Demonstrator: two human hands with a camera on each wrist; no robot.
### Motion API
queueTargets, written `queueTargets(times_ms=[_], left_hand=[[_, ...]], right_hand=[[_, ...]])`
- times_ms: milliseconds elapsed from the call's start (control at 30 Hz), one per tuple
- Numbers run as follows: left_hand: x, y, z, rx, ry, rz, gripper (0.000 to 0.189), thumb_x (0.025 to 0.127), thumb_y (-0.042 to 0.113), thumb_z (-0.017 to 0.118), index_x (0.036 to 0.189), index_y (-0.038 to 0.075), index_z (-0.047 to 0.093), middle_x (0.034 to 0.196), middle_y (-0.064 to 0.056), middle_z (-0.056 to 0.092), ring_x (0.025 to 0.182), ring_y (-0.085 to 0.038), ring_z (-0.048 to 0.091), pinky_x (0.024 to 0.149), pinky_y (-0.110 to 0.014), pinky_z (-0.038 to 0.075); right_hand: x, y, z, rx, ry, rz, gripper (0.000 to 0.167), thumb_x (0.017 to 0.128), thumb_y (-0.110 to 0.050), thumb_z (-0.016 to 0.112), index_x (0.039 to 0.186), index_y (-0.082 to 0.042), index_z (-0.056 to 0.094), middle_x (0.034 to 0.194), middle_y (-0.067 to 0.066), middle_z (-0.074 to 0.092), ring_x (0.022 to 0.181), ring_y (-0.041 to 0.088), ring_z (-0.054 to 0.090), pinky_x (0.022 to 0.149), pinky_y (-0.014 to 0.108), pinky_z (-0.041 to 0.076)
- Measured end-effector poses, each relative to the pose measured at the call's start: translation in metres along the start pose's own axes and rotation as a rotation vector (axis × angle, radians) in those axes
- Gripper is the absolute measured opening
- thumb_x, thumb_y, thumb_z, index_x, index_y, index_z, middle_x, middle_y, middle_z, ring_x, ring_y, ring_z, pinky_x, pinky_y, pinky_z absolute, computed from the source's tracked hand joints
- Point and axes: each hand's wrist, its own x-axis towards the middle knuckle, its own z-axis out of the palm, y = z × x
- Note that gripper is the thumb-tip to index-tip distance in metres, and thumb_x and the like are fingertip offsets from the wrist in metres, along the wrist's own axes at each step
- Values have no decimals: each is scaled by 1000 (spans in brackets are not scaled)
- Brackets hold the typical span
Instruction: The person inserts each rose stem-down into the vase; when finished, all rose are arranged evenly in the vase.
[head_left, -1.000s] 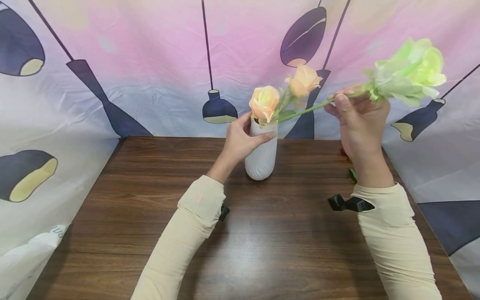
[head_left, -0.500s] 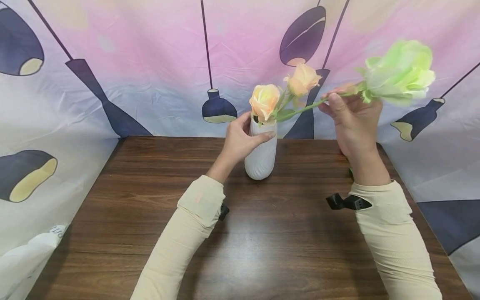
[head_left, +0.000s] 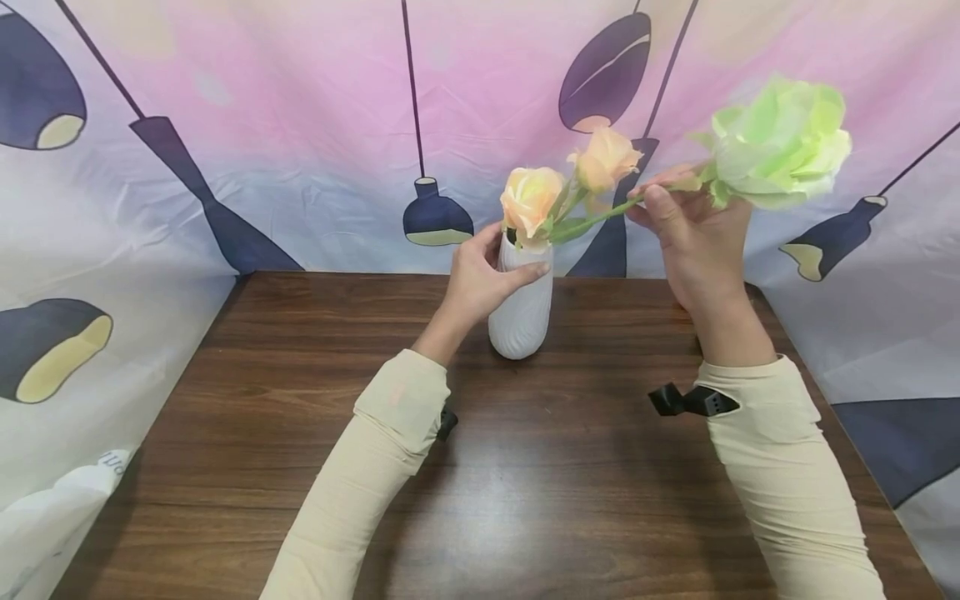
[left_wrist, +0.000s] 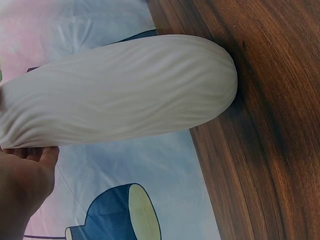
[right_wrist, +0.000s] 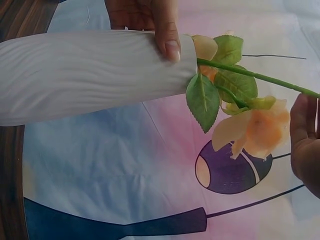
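A white vase [head_left: 521,312] with wavy ridges stands upright on the brown table. My left hand [head_left: 480,279] grips it near the rim, thumb across the front. Two peach roses rise from its mouth: one rose [head_left: 531,202] right above the rim, the other rose [head_left: 606,158] higher and to the right. My right hand [head_left: 701,233] pinches the green stem of a large pale green flower [head_left: 782,146]. In the right wrist view that stem [right_wrist: 260,77] slants into the vase mouth beside green leaves [right_wrist: 204,102]. The stem's lower end is hidden inside the vase.
The wooden table [head_left: 337,375] ends at a cloth backdrop [head_left: 315,208] printed with dark lamps. At the lower left lies a white bundle [head_left: 67,508]. Black camera mounts sit on both wrists over cream sleeves [head_left: 780,483].
My right hand has moved left and slightly up toward the vase, and the green flower has come along as its stem slides further in. The left hand and vase stay nearly still.
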Motion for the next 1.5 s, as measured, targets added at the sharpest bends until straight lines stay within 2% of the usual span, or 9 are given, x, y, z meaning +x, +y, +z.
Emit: queueTargets(times_ms=[167,400,500,867,1000,1200,1333,1400,1500], left_hand=[[1,1,1,-6,-4,4,68,77,13,88,137,2,60,126,-17,71,111,-26,72,97,-37,60],[0,2,2,-20,-2,10,66,77,12,88,135,2,61,125,-17,71,111,-26,72,98,-36,59],[0,1,2,-21,-4,10,65,77,12,88,135,2,61,125,-17,71,110,-26,72,98,-36,59],[0,0,0,-11,-3,7,67,77,12,88,136,2,60,125,-17,71,110,-26,72,98,-38,59],[1,0,1,-3,-9,3,68,77,14,88,137,3,60,127,-16,71,112,-25,72,98,-37,59],[1,0,1,11,-6,1,67,77,14,88,137,3,60,127,-16,70,111,-25,72,98,-38,60],[1,0,1,7,-11,3,67,77,14,88,137,3,60,126,-15,71,110,-24,72,97,-37,60],[1,-1,1,5,-10,5,67,77,14,88,137,3,60,126,-15,71,109,-24,72,97,-37,60],[1,-2,0,4,-5,8,67,77,14,88,137,3,60,126,-15,71,109,-24,72,96,-38,60]], right_hand=[[0,-1,2,-13,-15,15,19,85,6,75,101,4,64,89,13,73,85,22,73,79,33,65],[-1,1,6,-172,9,56,9,88,1,75,94,-4,70,90,5,74,85,15,74,81,29,64],[-2,3,6,-192,10,69,8,88,0,75,92,-5,70,90,5,74,84,14,74,80,27,64],[-2,11,8,-279,-45,52,10,84,-10,81,91,-8,75,89,1,74,86,12,74,83,28,63],[-1,15,9,-358,-56,65,9,83,-10,82,90,-12,76,92,-2,73,86,10,72,82,26,63],[1,25,11,-392,-103,123,11,81,-21,84,88,-17,77,89,-8,74,80,6,71,82,22,61],[2,27,10,-439,-124,163,4,88,-10,79,89,-12,75,88,-11,74,80,5,71,83,22,61],[3,28,10,-477,-125,188,8,91,-3,74,90,-12,74,88,-12,73,83,5,70,84,21,60],[5,30,11,-636,-165,195,7,91,1,71,92,-6,74,85,-21,70,83,1,65,82,18,54]])
